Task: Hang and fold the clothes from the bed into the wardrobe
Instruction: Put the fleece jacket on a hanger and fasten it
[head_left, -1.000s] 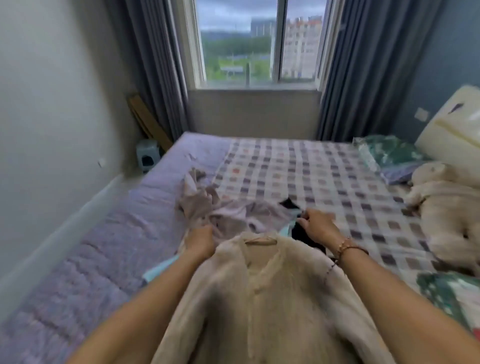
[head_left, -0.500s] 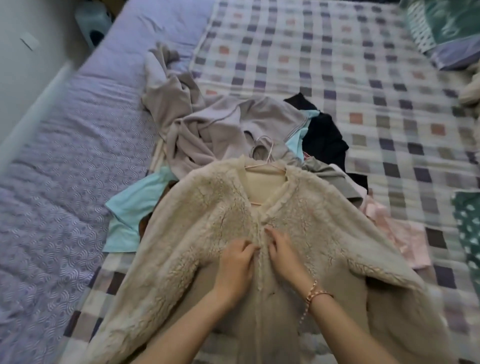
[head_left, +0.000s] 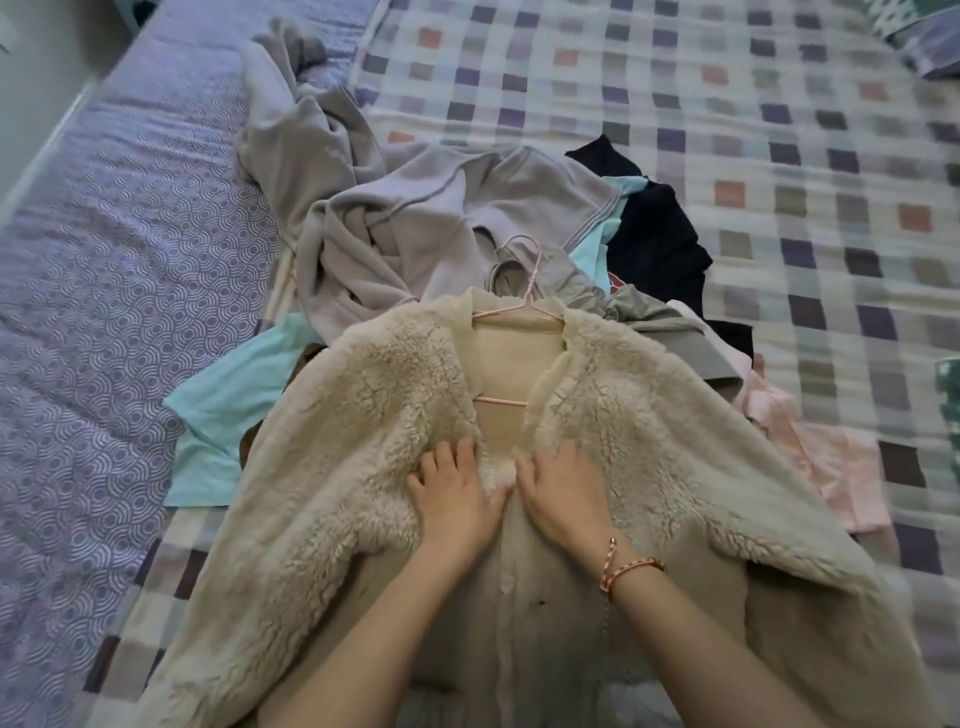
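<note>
Fleece coat (head_left: 363, 415) (on a pink hanger (head_left: 519, 312)) lies on the bed (head_left: 779, 130) over heaped clothes (head_left: 441, 218); left hand (head_left: 457, 499) and right hand (head_left: 561, 493) each grip a front edge, fingers (head_left: 464, 451) curled into the fleece

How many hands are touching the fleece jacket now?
2. The left hand holds the cream fleece jacket left of its front opening; the right hand, wearing a bracelet, holds it just right of the opening.

Most of the pink hanger (head_left: 501, 401) lies hidden inside the fleece coat (head_left: 374, 415) (only its hook and two short bars show), whose hem the bottom edge cuts off.
</note>
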